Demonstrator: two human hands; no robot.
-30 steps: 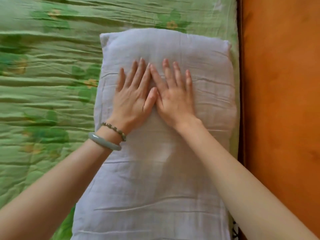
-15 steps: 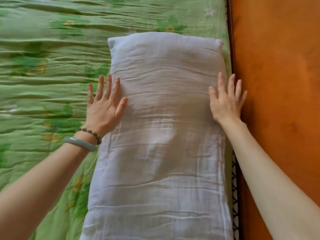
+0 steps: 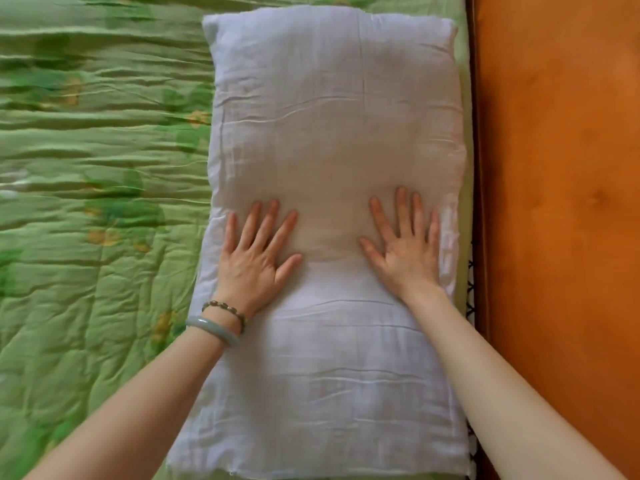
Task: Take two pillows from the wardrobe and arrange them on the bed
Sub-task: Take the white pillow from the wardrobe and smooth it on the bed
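A long white pillow [image 3: 329, 133] lies flat on the bed, lengthwise along the right edge of the green quilt [image 3: 86, 237]. My left hand [image 3: 256, 258] presses on the pillow's left half with straight, spread fingers; two bracelets circle its wrist. My right hand [image 3: 408, 247] lies flat on the pillow's right half, fingers spread, close to the right seam. Both palms face down and neither hand grips anything. Only this one pillow is in view.
An orange padded headboard [image 3: 561, 202] runs down the right side, right beside the pillow. The wrinkled green floral quilt fills the whole left half of the view. A dark trim strip [image 3: 470, 299] shows between pillow and headboard.
My hands were together at the pillow's middle, then spread to its two side edges. Now both lie on top again, apart, at mid-length. The view has shifted so the pillow's near end shows.
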